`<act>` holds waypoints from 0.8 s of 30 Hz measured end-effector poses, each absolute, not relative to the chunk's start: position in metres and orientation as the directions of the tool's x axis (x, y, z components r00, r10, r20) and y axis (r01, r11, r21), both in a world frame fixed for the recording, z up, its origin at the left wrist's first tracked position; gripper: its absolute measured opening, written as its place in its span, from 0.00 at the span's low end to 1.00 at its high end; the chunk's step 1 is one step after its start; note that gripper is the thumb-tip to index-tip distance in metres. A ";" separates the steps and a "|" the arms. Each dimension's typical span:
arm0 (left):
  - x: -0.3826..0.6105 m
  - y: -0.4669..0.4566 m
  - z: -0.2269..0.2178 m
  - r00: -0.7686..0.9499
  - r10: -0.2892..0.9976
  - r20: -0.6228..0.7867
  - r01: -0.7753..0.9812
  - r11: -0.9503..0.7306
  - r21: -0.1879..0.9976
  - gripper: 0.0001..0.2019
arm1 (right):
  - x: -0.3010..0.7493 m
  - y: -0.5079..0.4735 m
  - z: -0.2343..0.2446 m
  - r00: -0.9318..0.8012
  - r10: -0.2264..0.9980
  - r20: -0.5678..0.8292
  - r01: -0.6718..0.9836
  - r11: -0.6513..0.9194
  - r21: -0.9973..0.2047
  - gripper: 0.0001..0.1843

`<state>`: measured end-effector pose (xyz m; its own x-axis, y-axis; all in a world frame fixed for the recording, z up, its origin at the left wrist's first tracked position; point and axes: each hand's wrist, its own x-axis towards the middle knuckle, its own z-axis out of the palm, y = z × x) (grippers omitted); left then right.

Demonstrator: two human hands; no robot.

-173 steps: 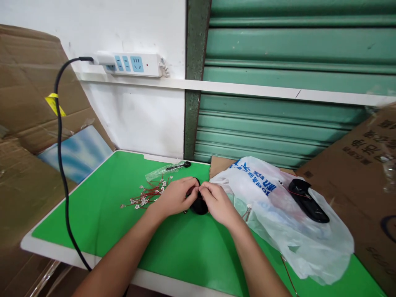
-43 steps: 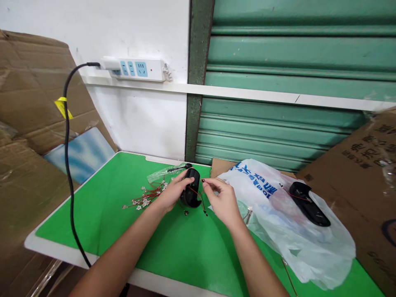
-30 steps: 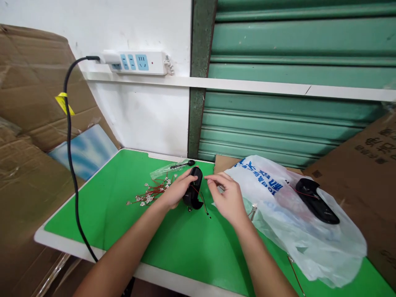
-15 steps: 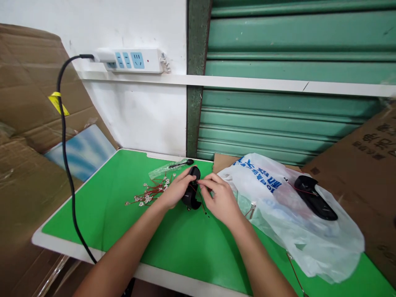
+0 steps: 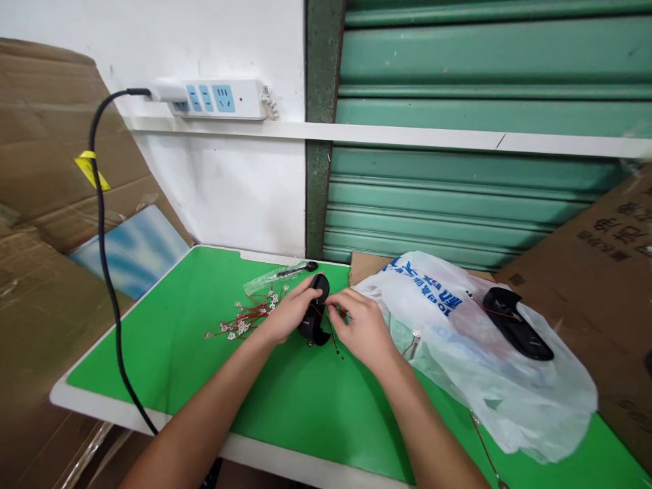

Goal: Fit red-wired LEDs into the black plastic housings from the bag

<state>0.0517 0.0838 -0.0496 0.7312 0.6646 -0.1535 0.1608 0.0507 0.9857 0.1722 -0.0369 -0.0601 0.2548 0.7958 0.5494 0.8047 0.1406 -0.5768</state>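
My left hand point(image 5: 294, 309) is closed around a black curved plastic housing point(image 5: 313, 324), tilted above the green table mat. At the housing's right side, my right hand point(image 5: 359, 322) has its thumb and forefinger pinched together. Thin wires run from the housing close to those fingertips, but what the pinch holds, if anything, is too small to make out. Dark wire ends hang below the right hand. Left of the housing lies a pile of red wires with small round metal discs point(image 5: 247, 320).
A clear plastic sleeve with a black piece point(image 5: 281, 275) lies behind the pile. On the right, a white plastic bag point(image 5: 458, 367) carries a second black housing point(image 5: 519, 324). A black cable point(image 5: 102, 224) hangs from the power strip point(image 5: 219, 99). Cardboard point(image 5: 601, 285) stands along the right edge.
My right hand's fingers have shifted slightly at the housing, the thumb now higher against the forefinger. My left hand and the housing stay in place. The view has moved a little.
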 end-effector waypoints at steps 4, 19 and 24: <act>0.051 0.084 -0.050 0.733 0.662 -0.157 0.164 0.053 0.985 0.32 | 0.172 -0.038 -0.059 0.261 0.793 0.550 0.797 0.145 -0.587 0.12; 0.050 0.079 -0.046 0.731 0.666 -0.148 0.209 -0.013 0.978 0.33 | 0.172 -0.037 -0.062 0.250 0.769 0.588 0.815 0.161 -0.556 0.11; 0.051 0.078 -0.047 0.732 0.665 -0.147 0.218 -0.024 0.976 0.35 | 0.170 -0.035 -0.063 0.265 0.778 0.569 0.818 0.131 -0.560 0.11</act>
